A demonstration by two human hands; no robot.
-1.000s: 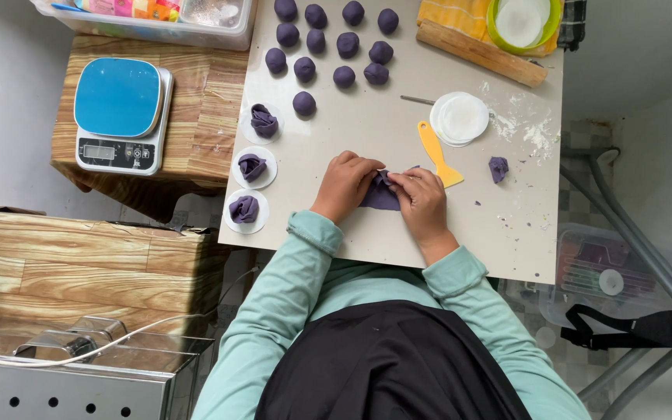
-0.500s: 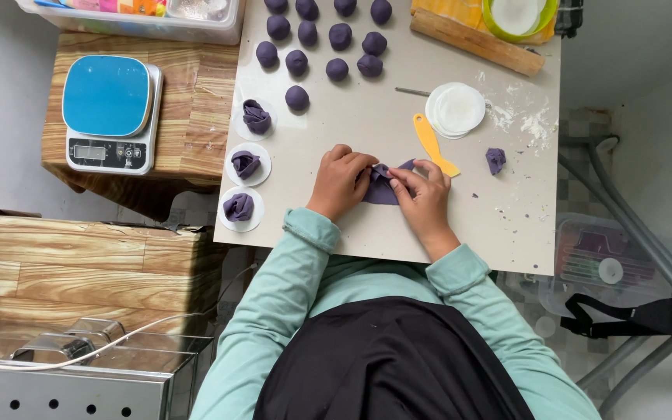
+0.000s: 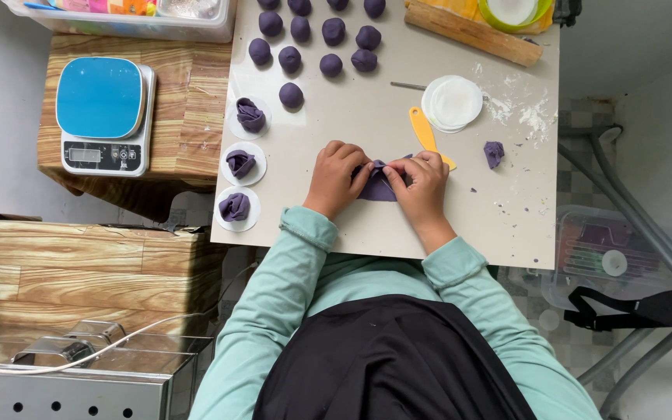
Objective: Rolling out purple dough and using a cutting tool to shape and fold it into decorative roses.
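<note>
On the pale work board (image 3: 367, 225), both hands pinch one flat piece of purple dough (image 3: 379, 187).

Fingers of the left hand (image 3: 336, 177) and the right hand (image 3: 421, 183) close on the dough's upper edge, gathering it into a fold between them; the sheet lies on the board just in front of the person in the mint-green sleeves. A yellow scraper (image 3: 427, 134) lies just beyond the right hand, near a stack of white paper rounds (image 3: 453, 103). Three folded purple pieces (image 3: 239, 164) sit on paper rounds along the board's left edge, with rows of purple dough balls (image 3: 316, 35) farther up. A blue kitchen scale (image 3: 103, 113) stands on the wooden stand to the left.
</note>
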